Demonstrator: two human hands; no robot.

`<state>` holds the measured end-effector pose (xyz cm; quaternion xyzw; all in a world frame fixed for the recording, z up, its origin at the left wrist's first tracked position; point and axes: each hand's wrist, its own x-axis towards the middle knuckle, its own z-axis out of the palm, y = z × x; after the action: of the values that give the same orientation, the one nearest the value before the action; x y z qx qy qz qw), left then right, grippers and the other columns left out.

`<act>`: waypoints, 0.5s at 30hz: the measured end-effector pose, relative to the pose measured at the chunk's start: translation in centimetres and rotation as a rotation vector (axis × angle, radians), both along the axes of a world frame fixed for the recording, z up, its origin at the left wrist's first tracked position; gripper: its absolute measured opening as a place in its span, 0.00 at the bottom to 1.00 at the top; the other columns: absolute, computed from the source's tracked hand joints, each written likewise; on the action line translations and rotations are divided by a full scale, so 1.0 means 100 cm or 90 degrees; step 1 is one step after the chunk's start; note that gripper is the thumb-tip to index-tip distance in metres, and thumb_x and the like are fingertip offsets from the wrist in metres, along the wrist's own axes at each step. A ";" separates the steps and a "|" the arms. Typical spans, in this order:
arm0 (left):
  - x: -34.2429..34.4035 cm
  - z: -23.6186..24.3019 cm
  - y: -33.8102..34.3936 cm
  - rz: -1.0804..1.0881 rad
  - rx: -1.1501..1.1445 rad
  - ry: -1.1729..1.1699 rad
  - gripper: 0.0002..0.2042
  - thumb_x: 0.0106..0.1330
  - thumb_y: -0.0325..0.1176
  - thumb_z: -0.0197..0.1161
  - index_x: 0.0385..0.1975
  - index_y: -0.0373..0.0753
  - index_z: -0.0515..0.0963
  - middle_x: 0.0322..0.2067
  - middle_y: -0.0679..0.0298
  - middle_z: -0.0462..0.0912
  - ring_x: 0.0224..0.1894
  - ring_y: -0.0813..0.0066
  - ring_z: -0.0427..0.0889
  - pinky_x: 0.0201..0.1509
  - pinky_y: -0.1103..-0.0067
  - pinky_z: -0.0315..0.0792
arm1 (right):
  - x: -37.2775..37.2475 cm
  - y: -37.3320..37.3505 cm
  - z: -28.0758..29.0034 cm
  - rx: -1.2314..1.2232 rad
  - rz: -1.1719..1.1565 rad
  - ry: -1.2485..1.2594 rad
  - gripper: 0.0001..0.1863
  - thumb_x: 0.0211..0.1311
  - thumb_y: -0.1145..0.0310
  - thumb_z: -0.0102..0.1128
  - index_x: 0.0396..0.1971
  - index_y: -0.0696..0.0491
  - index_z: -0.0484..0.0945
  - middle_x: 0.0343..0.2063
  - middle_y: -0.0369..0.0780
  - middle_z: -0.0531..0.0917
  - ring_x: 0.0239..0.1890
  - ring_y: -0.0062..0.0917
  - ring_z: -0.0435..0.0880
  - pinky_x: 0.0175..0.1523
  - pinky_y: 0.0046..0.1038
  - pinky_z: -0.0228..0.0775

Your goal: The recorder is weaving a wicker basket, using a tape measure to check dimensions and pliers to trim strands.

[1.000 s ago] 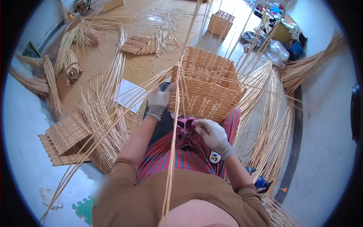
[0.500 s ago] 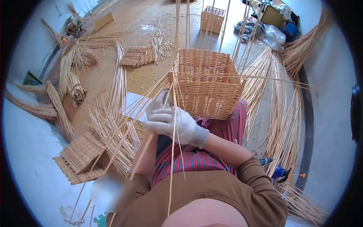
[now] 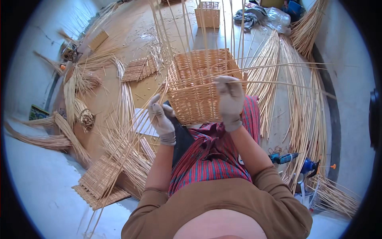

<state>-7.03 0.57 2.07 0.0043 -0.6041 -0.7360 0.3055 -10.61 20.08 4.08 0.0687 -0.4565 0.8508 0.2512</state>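
An open woven basket (image 3: 195, 107) with tall upright canes sits over my striped-cloth lap (image 3: 207, 171). My right gloved hand (image 3: 230, 101) is raised at the near right of the basket, its curled fingers closed on thin horizontal canes (image 3: 270, 83) along the rim. My left gloved hand (image 3: 161, 121) is beside the basket's lower left, fingers apart and slightly bent, near loose canes that slant down to the lower left; whether it touches one is unclear.
Cane bundles (image 3: 262, 71) lie both sides, woven panels (image 3: 97, 181) at lower left, more panels (image 3: 135, 69) farther off. A second basket (image 3: 207, 16) stands beyond; bags and cloths (image 3: 254, 20) pile at upper right. A teal power tool (image 3: 284, 158) lies right of me.
My hands, overlapping half a second ago, have separated. The right has risen rightward to the rim and closed on canes. The basket has shifted left in view and sits more squarely.
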 end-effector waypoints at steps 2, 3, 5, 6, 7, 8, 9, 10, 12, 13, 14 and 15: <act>0.007 0.003 0.019 0.027 0.025 -0.014 0.26 0.77 0.54 0.47 0.57 0.34 0.69 0.27 0.65 0.77 0.25 0.81 0.75 0.34 0.84 0.71 | -0.012 0.023 -0.031 0.060 -0.100 -0.092 0.09 0.66 0.81 0.61 0.43 0.54 0.80 0.40 0.33 0.83 0.42 0.15 0.80 0.51 0.20 0.73; 0.007 -0.005 0.030 0.046 0.016 -0.031 0.27 0.76 0.56 0.46 0.55 0.35 0.70 0.27 0.65 0.77 0.27 0.81 0.76 0.36 0.84 0.73 | -0.017 0.025 -0.042 0.051 -0.082 -0.105 0.09 0.65 0.80 0.62 0.43 0.54 0.80 0.40 0.33 0.83 0.42 0.15 0.80 0.50 0.20 0.74; 0.006 -0.051 0.027 -0.008 0.014 -0.057 0.20 0.76 0.49 0.52 0.51 0.36 0.72 0.31 0.64 0.79 0.30 0.79 0.79 0.41 0.83 0.75 | -0.024 0.021 -0.055 0.015 -0.067 -0.090 0.09 0.66 0.79 0.62 0.44 0.54 0.80 0.39 0.33 0.83 0.41 0.16 0.80 0.48 0.20 0.74; 0.009 -0.052 0.038 0.024 -0.105 -0.055 0.15 0.75 0.41 0.55 0.51 0.36 0.72 0.33 0.64 0.80 0.30 0.79 0.79 0.41 0.82 0.75 | -0.023 0.019 -0.053 -0.024 -0.060 -0.083 0.09 0.66 0.79 0.62 0.44 0.54 0.81 0.38 0.33 0.83 0.40 0.16 0.81 0.47 0.19 0.75; 0.011 -0.052 0.049 0.056 -0.222 -0.055 0.11 0.74 0.33 0.57 0.50 0.36 0.73 0.34 0.63 0.81 0.30 0.79 0.79 0.40 0.82 0.75 | -0.022 0.019 -0.049 -0.058 -0.029 -0.118 0.09 0.65 0.78 0.62 0.44 0.54 0.81 0.37 0.33 0.83 0.37 0.16 0.81 0.43 0.18 0.76; 0.013 -0.046 0.046 -0.021 -0.293 -0.072 0.17 0.70 0.22 0.58 0.58 0.35 0.70 0.44 0.58 0.81 0.31 0.79 0.79 0.39 0.82 0.75 | -0.021 0.024 -0.047 -0.040 -0.018 -0.144 0.08 0.65 0.78 0.63 0.44 0.55 0.81 0.37 0.33 0.83 0.37 0.16 0.81 0.42 0.18 0.76; 0.006 -0.029 0.047 -0.001 -0.353 -0.019 0.21 0.70 0.22 0.57 0.63 0.35 0.66 0.49 0.55 0.78 0.31 0.79 0.79 0.39 0.81 0.76 | -0.019 0.031 -0.045 -0.019 -0.007 -0.173 0.08 0.65 0.77 0.63 0.43 0.55 0.81 0.36 0.33 0.84 0.36 0.16 0.82 0.41 0.18 0.75; -0.009 -0.010 0.047 0.019 -0.411 0.033 0.26 0.70 0.23 0.56 0.68 0.34 0.61 0.55 0.52 0.76 0.30 0.80 0.78 0.38 0.81 0.76 | -0.020 0.033 -0.046 -0.033 -0.002 -0.188 0.08 0.65 0.73 0.65 0.43 0.53 0.83 0.35 0.34 0.86 0.31 0.16 0.83 0.35 0.17 0.75; -0.045 0.004 0.032 0.021 -0.520 -0.005 0.35 0.68 0.26 0.61 0.72 0.34 0.52 0.67 0.46 0.64 0.55 0.62 0.77 0.60 0.72 0.70 | -0.015 0.035 -0.038 0.025 0.022 -0.289 0.08 0.67 0.66 0.64 0.42 0.52 0.83 0.30 0.34 0.86 0.27 0.17 0.83 0.31 0.16 0.73; -0.059 0.005 0.024 0.045 -0.596 -0.004 0.36 0.66 0.28 0.63 0.72 0.33 0.52 0.69 0.45 0.61 0.65 0.56 0.71 0.69 0.69 0.65 | -0.015 0.038 -0.037 0.131 0.070 -0.261 0.14 0.71 0.58 0.59 0.42 0.53 0.83 0.26 0.35 0.85 0.25 0.18 0.83 0.27 0.17 0.72; -0.066 -0.001 0.020 -0.042 -0.502 -0.060 0.39 0.64 0.32 0.66 0.72 0.34 0.52 0.71 0.46 0.57 0.74 0.53 0.54 0.77 0.68 0.50 | -0.011 0.039 -0.034 0.208 0.144 -0.325 0.16 0.72 0.56 0.56 0.42 0.54 0.83 0.25 0.36 0.85 0.25 0.18 0.83 0.27 0.18 0.72; -0.066 0.002 0.019 -0.035 -0.538 -0.069 0.39 0.64 0.33 0.66 0.72 0.35 0.51 0.71 0.46 0.58 0.74 0.52 0.56 0.76 0.68 0.52 | -0.006 0.035 -0.019 0.284 0.216 -0.389 0.18 0.74 0.54 0.54 0.43 0.54 0.83 0.24 0.36 0.85 0.25 0.19 0.83 0.27 0.19 0.72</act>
<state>-13.62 2.47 2.32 -0.0983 -0.8676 -0.4305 0.2287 -11.21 23.60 2.20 -0.0599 -0.6652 0.7418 -0.0607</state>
